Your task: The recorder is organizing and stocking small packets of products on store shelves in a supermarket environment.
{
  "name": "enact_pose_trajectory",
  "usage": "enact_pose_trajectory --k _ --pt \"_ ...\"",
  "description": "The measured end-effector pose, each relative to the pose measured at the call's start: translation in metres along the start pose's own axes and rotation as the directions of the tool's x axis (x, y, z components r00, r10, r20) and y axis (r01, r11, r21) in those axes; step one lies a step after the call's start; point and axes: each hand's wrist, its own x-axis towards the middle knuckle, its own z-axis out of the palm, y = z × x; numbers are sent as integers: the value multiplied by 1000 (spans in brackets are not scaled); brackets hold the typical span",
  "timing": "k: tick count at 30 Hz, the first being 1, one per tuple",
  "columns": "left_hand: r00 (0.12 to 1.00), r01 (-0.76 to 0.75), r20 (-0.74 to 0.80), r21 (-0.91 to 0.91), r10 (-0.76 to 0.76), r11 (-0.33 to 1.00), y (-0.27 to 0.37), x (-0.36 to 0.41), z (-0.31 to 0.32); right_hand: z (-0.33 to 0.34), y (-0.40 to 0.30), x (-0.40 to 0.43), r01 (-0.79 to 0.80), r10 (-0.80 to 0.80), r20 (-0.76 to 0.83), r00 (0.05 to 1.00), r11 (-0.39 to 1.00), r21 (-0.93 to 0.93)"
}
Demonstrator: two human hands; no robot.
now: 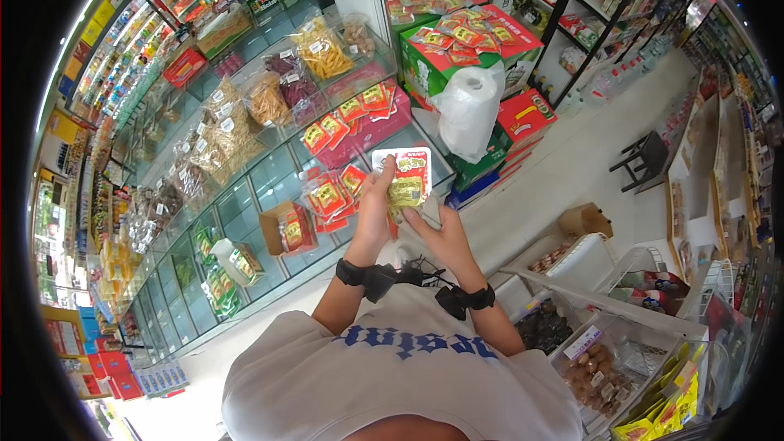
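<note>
My left hand (372, 211) grips a flat, sealed food packet (411, 177) by its left side, thumb across the printed face. The packet has a white border, a red-and-yellow print and writing. At its lower right edge, my right hand (442, 234) pinches it between thumb and fingers. Both hands hold it up near the front of a glass counter (269, 190). Just left of my left hand, several red-and-yellow packets (331, 196) lie in a loose pile on the glass. Beside them a small open carton (288, 229) lies with similar packets inside.
More red packets (349, 113) rest on a pink box (367, 138). Clear bags of dried food (226, 125) line the counter. A plastic-bag roll (470, 107) stands on stacked cartons ahead. Food bins (594, 373) flank me on the right; a dark stool (640, 162) stands farther off.
</note>
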Motion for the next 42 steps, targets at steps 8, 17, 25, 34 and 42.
enact_pose_trajectory --k 8,17,25,34,42 --pt "934 -348 176 241 311 906 21 46 -23 -11 -28 57 101 -187 -65 980 755 -648" --pt "987 -52 153 -12 53 999 2 101 -57 23 -56 100 337 -175 296 939 636 -694" --pt "906 -143 414 490 -86 860 24 111 -11 -29 -36 139 -88 45 -368 929 991 -103" --pt "861 -272 505 554 -58 786 14 146 60 -110 -59 196 45 111 -422 900 938 343" --pt "959 -202 284 605 29 770 10 220 139 -189 -48 246 129 -158 -152 976 975 -181"
